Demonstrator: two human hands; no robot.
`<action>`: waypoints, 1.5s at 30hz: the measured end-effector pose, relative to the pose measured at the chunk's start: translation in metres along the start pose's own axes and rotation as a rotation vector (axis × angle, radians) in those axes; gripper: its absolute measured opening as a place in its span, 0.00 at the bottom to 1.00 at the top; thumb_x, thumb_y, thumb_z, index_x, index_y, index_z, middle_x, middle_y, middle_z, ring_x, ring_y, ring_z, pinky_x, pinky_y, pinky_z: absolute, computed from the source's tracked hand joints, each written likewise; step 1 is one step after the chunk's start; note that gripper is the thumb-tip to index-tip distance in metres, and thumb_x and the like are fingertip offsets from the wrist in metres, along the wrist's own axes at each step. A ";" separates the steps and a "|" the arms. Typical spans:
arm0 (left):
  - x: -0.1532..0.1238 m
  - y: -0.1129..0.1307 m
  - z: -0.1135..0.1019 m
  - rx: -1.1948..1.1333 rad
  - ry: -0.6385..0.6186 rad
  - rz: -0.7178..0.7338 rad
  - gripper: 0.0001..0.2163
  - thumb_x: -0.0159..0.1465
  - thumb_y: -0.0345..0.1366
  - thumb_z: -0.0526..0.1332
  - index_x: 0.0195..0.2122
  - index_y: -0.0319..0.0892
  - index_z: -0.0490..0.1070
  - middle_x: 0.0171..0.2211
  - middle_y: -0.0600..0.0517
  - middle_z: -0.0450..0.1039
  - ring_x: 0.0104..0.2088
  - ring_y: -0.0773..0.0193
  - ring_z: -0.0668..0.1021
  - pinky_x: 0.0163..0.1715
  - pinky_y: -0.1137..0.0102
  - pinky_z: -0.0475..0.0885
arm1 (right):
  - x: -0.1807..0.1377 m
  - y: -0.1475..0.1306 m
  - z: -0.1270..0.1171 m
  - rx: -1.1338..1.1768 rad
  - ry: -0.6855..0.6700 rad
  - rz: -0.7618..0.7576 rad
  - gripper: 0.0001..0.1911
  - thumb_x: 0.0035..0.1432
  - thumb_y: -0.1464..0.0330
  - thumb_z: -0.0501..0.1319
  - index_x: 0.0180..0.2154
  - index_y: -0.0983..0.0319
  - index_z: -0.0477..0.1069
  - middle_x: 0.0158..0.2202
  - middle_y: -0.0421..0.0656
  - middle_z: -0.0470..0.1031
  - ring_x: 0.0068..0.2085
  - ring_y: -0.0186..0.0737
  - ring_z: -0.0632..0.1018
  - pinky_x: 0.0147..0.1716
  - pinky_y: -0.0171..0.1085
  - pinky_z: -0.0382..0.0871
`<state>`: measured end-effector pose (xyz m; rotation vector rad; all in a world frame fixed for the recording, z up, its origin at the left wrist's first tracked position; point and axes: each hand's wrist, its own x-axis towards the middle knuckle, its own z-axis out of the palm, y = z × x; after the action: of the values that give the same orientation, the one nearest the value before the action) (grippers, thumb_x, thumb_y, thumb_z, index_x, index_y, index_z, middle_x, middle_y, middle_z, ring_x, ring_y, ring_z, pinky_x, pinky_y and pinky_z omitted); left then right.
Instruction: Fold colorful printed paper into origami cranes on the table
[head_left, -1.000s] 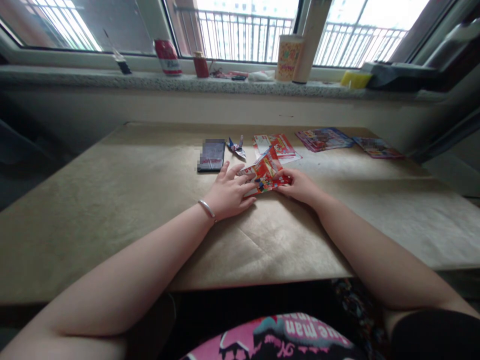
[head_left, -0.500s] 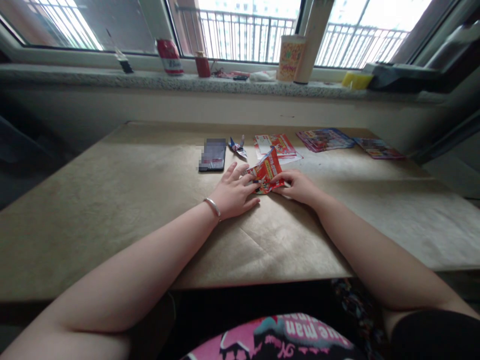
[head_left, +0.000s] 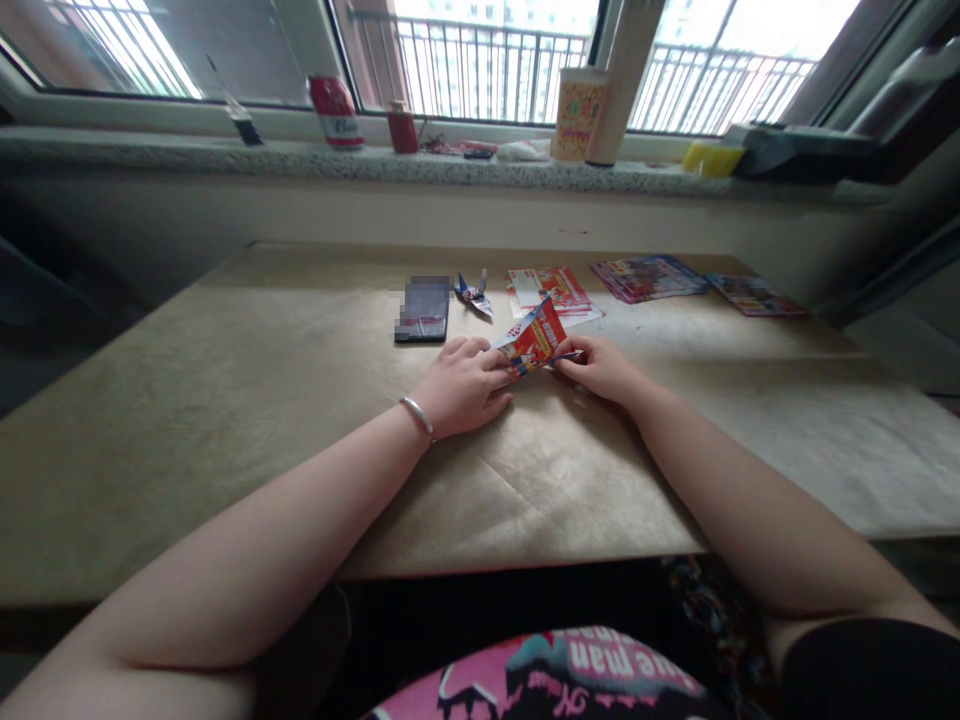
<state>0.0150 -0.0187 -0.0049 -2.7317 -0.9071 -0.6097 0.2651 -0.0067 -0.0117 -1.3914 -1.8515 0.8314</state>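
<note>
Between my hands is a folded sheet of printed paper (head_left: 538, 335), mostly red with yellow and blue print, with one pointed corner upward. My right hand (head_left: 596, 368) pinches its right edge between thumb and fingers. My left hand (head_left: 466, 385), with a silver bangle at the wrist, lies on the table with its fingertips against the paper's left side; its fingers are stretched and slightly bent. Just beyond sits a small folded paper crane (head_left: 475, 296), blue and white. A phone (head_left: 424, 310) lies left of the crane.
Red printed sheets (head_left: 555, 292) lie behind the folded paper. Farther right are a stack of colourful sheets (head_left: 649, 278) and another pile (head_left: 757, 296). The sill holds a red can (head_left: 335, 112), a paper cup (head_left: 579, 115) and a yellow object (head_left: 712, 158). The table (head_left: 225, 400) has a beige cover.
The folded paper has turned a little and its lower part now looks flatter and narrower. My left fingers have drawn closer together, and my right hand has shifted slightly.
</note>
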 end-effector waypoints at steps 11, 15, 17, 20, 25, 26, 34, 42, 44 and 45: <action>0.004 0.003 -0.005 0.030 0.080 -0.004 0.10 0.64 0.39 0.58 0.33 0.46 0.78 0.39 0.51 0.79 0.43 0.55 0.74 0.45 0.58 0.64 | 0.000 -0.001 0.007 -0.038 0.104 0.025 0.15 0.50 0.55 0.63 0.28 0.59 0.69 0.23 0.38 0.71 0.24 0.34 0.68 0.25 0.35 0.62; 0.005 0.005 -0.010 -0.021 0.185 -0.069 0.12 0.66 0.41 0.56 0.44 0.46 0.77 0.47 0.50 0.77 0.44 0.57 0.75 0.46 0.59 0.64 | 0.000 -0.004 0.002 0.039 0.134 -0.068 0.12 0.50 0.59 0.63 0.26 0.60 0.66 0.25 0.38 0.70 0.26 0.34 0.69 0.28 0.35 0.64; 0.004 0.007 -0.014 -0.009 0.242 -0.136 0.15 0.66 0.41 0.55 0.51 0.47 0.73 0.53 0.48 0.73 0.47 0.56 0.75 0.48 0.57 0.64 | -0.001 -0.007 -0.002 0.052 0.134 -0.087 0.11 0.49 0.61 0.64 0.25 0.60 0.66 0.25 0.38 0.71 0.27 0.34 0.70 0.30 0.35 0.65; 0.003 0.009 -0.016 0.052 0.248 -0.198 0.14 0.65 0.41 0.57 0.51 0.48 0.74 0.58 0.47 0.68 0.53 0.52 0.72 0.55 0.53 0.61 | -0.003 -0.012 -0.007 0.060 0.085 -0.072 0.10 0.47 0.63 0.65 0.25 0.60 0.66 0.26 0.38 0.71 0.29 0.34 0.71 0.31 0.35 0.66; 0.002 0.006 -0.008 0.053 0.132 -0.189 0.12 0.65 0.40 0.58 0.45 0.46 0.76 0.60 0.46 0.65 0.57 0.48 0.69 0.57 0.48 0.60 | -0.003 -0.012 -0.010 0.080 -0.001 -0.036 0.12 0.45 0.61 0.66 0.26 0.61 0.68 0.26 0.39 0.73 0.28 0.33 0.72 0.31 0.35 0.66; 0.002 0.005 -0.007 0.023 0.103 -0.177 0.12 0.65 0.40 0.57 0.45 0.45 0.76 0.59 0.45 0.67 0.54 0.50 0.72 0.54 0.52 0.66 | -0.003 -0.012 -0.009 0.088 0.001 -0.021 0.13 0.44 0.60 0.67 0.27 0.61 0.69 0.27 0.39 0.74 0.28 0.34 0.72 0.30 0.35 0.67; 0.003 0.005 -0.003 -0.156 0.050 -0.253 0.11 0.65 0.38 0.58 0.45 0.43 0.75 0.54 0.47 0.71 0.46 0.60 0.78 0.44 0.65 0.76 | -0.003 -0.009 0.003 0.105 0.091 0.052 0.19 0.46 0.52 0.67 0.29 0.60 0.68 0.22 0.39 0.73 0.25 0.35 0.74 0.24 0.33 0.66; 0.005 0.003 0.001 -0.309 0.063 -0.263 0.09 0.62 0.38 0.63 0.43 0.42 0.75 0.57 0.46 0.66 0.51 0.57 0.75 0.54 0.59 0.73 | 0.000 -0.007 0.014 -0.219 0.235 -0.012 0.14 0.49 0.56 0.67 0.28 0.59 0.70 0.26 0.39 0.75 0.28 0.36 0.74 0.29 0.35 0.65; 0.005 0.003 0.002 -0.327 0.067 -0.258 0.09 0.62 0.37 0.63 0.43 0.42 0.75 0.58 0.45 0.64 0.52 0.57 0.75 0.54 0.59 0.73 | 0.000 -0.007 0.016 -0.235 0.256 -0.038 0.12 0.49 0.58 0.67 0.30 0.59 0.70 0.28 0.39 0.77 0.29 0.37 0.75 0.30 0.35 0.66; 0.005 0.003 0.002 -0.336 0.068 -0.254 0.09 0.62 0.36 0.63 0.43 0.42 0.75 0.58 0.45 0.64 0.52 0.57 0.75 0.54 0.58 0.73 | 0.000 -0.007 0.016 -0.231 0.267 -0.048 0.12 0.49 0.58 0.67 0.30 0.58 0.70 0.29 0.39 0.77 0.29 0.37 0.76 0.30 0.36 0.67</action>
<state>0.0209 -0.0176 -0.0043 -2.8795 -1.2465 -0.9764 0.2486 -0.0093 -0.0154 -1.5100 -1.8043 0.3930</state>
